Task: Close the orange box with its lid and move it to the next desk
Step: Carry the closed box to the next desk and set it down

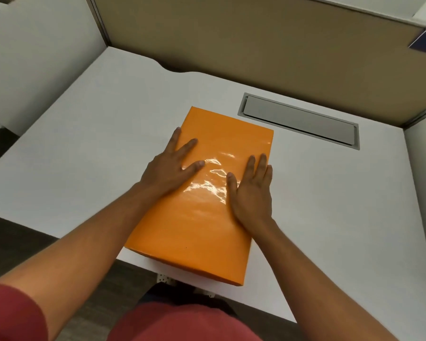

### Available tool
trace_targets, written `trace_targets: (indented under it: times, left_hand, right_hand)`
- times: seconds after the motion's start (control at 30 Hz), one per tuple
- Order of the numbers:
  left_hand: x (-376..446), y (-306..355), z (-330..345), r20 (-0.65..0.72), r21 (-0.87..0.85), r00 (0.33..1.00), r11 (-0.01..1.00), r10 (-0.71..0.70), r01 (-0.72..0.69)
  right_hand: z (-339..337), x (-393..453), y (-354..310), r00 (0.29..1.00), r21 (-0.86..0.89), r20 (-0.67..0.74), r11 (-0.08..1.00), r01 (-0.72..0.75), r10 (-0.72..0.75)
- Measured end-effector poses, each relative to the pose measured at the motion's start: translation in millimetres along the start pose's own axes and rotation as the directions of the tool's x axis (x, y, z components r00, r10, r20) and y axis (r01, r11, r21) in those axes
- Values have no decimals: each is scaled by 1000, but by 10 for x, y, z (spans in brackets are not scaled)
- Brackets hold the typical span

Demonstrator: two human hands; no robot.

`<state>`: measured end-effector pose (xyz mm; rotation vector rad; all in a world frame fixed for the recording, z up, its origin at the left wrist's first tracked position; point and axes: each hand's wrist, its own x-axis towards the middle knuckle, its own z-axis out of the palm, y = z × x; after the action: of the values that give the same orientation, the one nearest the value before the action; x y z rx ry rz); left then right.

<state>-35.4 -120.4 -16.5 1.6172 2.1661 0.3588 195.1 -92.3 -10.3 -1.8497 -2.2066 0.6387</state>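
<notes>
Lying mid-frame on the smooth white worktop [84, 148], the glossy rectangular orange box [207, 217] is pressed under its lid by flat, open left hand [175, 166] and right hand [252, 190].

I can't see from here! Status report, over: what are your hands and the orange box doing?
Left hand and right hand flat on the lid, fingers open. Orange box closed, on the white desk, near end overhanging. Nothing blocking.

Your left hand [169, 169] and right hand [252, 190] are bare: no gloves, rings or watch. Forearms bare too. Short red sleeve [12, 313] on your left arm, same red on the shirt [182, 324] below.
</notes>
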Motion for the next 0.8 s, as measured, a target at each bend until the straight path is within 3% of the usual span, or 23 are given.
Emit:
trace_targets:
  times: [0.17,0.3,0.4,0.47,0.53,0.57,0.63,0.8]
  left_hand:
    - [39,-5,-19,22,4,1000,1000,-4,4]
    - [9,-75,-115,30,-240,999,971,-20,27]
    - [-120,-181,-153,106,-455,975,863,-194,221]
    - [-224,-276,-164,275,-610,919,688,-283,394]
    - [-291,-369,-167,461,-697,858,506,-225,507]
    - [-314,-396,-170,520,-703,836,467,-178,536]
    - [-330,-428,-170,555,-698,818,450,-153,558]
    - [-198,-567,-337,513,-732,841,424,-173,534]
  right_hand:
    - [-4,11,5,1000,11,25,1000,7,-7]
    - [-71,-31,114,999,283,-32,958,48,-40]
    - [-67,-190,243,995,489,-55,871,-45,83]
    - [-17,-330,287,985,583,57,796,-166,164]
    - [19,-426,283,951,683,193,662,-308,243]
    - [22,-451,271,931,729,249,581,-362,267]
    - [33,-446,238,914,765,291,504,-400,283]
    - [94,-260,-45,904,739,301,524,-423,305]
